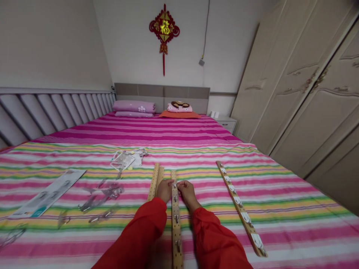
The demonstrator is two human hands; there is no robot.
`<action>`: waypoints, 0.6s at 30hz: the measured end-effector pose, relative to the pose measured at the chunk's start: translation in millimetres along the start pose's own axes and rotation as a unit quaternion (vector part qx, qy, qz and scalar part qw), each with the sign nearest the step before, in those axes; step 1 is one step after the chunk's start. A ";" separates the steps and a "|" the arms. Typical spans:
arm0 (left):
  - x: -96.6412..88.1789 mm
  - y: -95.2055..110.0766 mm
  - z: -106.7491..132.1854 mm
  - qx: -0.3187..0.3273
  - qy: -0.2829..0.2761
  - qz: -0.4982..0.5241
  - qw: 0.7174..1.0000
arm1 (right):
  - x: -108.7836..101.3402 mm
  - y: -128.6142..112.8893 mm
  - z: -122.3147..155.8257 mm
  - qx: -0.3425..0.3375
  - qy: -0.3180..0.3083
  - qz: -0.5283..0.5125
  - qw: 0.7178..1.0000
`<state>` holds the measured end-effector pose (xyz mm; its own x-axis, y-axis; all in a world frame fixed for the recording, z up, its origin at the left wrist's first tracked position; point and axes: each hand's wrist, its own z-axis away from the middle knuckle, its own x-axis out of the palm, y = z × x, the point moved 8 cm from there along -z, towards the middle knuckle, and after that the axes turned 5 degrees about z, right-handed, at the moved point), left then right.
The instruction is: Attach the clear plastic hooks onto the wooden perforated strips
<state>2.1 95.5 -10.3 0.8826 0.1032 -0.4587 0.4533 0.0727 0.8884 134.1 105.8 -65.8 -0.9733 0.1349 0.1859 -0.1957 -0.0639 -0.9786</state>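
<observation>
A narrow wooden strip [175,231] with a row of holes lies lengthwise in front of me, with several small metal hooks [176,219] standing along it. My left hand [165,190] is closed at the strip's left edge near its far end, fingertips beside the farthest metal fitting [174,185]. From the other side my right hand [187,192] comes in, thumb and fingers pinched close to that fitting. Whatever the right fingertips hold is too small to make out. Just left of my left hand lie more perforated wooden strips [153,182], partly hidden by it.
On the right lies another wooden strip [231,188] carrying hooks with white pieces. To the left are a white packaging card [53,192], clear plastic bags with metal parts [108,192] and, farther back, a heap of wrappers [129,158]. Everything rests on a striped bedspread [202,157].
</observation>
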 end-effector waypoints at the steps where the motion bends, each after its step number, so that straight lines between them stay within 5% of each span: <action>1: -0.3 0.0 1.0 -0.003 0.001 0.004 1.000 | -0.3 -0.9 1.2 -0.002 -0.001 0.001 1.000; 7: -6.0 8.7 7.1 0.002 -0.013 0.051 0.999 | -4.9 -7.8 12.0 -0.014 0.001 0.005 1.000; 11: -28.7 14.7 21.0 0.025 -0.029 0.089 0.995 | -9.9 -8.0 22.1 -0.010 0.011 -0.005 1.000; 15: -83.8 -1.7 48.3 0.058 -0.003 0.121 0.991 | -16.9 -6.9 38.9 -0.001 0.016 -0.024 1.000; 18: -148.6 -32.4 73.5 0.078 0.104 0.088 0.988 | -23.3 -4.9 54.1 0.015 0.018 -0.043 0.999</action>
<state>-134.5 4.8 30.4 0.9120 0.3029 -0.2766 0.3233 -0.1159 0.9392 151.3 49.4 -60.5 -0.9480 0.1763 0.2650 -0.2820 -0.0794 -0.9561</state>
